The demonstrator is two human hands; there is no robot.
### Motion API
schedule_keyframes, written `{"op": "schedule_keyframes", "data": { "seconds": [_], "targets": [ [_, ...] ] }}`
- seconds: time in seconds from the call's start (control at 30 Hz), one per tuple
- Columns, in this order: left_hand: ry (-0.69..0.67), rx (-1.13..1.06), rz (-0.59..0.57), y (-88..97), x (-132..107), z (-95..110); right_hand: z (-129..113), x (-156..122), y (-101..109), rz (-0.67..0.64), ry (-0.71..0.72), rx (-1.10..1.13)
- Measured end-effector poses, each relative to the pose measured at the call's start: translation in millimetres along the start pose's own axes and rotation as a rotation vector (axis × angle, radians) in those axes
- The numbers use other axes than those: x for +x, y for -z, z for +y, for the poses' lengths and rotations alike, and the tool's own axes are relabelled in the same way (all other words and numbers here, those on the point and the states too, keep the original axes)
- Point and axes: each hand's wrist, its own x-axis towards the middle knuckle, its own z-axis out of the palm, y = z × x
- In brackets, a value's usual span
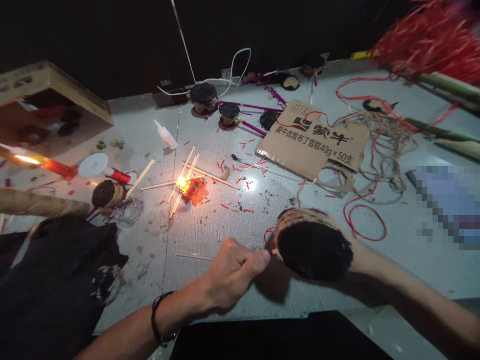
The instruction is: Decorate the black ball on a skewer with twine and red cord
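A small handmade drum (pixel 315 250) with a round black face and a twine-wrapped side is held up over the near part of the table. My left hand (pixel 236 272) is closed in a pinch on a thin light stick at the drum's left side. My right hand is hidden behind the drum; only its forearm (pixel 397 285) shows, reaching in from the right. A red string loops beside the drum's left edge, and a strand of twine rises from its top. To the left of the drum, a small flame (pixel 183 184) burns among crossed wooden sticks (pixel 210 176) over melted red wax.
A lit red candle (pixel 60 167) is at the left, near dark cloth (pixel 56 280) and a cardboard box (pixel 52 95). A glue bottle (pixel 165 135), printed cardboard (pixel 315 145), similar drums (pixel 203 97), tangled twine (pixel 393 135) and red string (pixel 365 222) lie about the table.
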Motion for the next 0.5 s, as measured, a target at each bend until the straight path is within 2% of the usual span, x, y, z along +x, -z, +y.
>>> {"op": "schedule_keyframes", "data": {
  "seconds": [0.17, 0.33, 0.5],
  "targets": [
    [-0.171, 0.233, -0.061, -0.1, -3, 7, 0, 8, 28, -0.112, -0.006, 0.016],
    [-0.251, 0.420, -0.033, -2.8, -7, 0, -6, 20, 44, -0.232, 0.021, -0.003],
    [-0.398, 0.609, 0.067, -5.8, -10, -4, -17, 33, 46, -0.319, 0.037, 0.034]
  ]
}}
